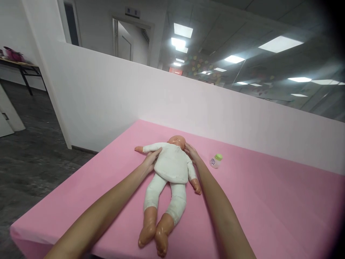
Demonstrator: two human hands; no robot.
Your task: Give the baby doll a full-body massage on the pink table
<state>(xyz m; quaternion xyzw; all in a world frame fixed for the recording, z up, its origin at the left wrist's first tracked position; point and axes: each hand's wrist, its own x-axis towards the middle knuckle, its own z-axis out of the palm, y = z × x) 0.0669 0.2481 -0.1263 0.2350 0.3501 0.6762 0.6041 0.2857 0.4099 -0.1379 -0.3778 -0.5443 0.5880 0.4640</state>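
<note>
The left hand lies flat, fingers spread, on the doll's chest by its outstretched arm, clasping nothing. The right hand rests open against the doll's shoulder and neck. The doll lies on its back mid-bed, head far, feet near. A small bottle stands just right of the right hand, apart from it.

- Both forearms stretched forward, bare, converging slightly.
- Left hand laid flat, fingers extended (palm down).
- Right hand likewise open, fingers reaching forward, wrist straight.
</note>
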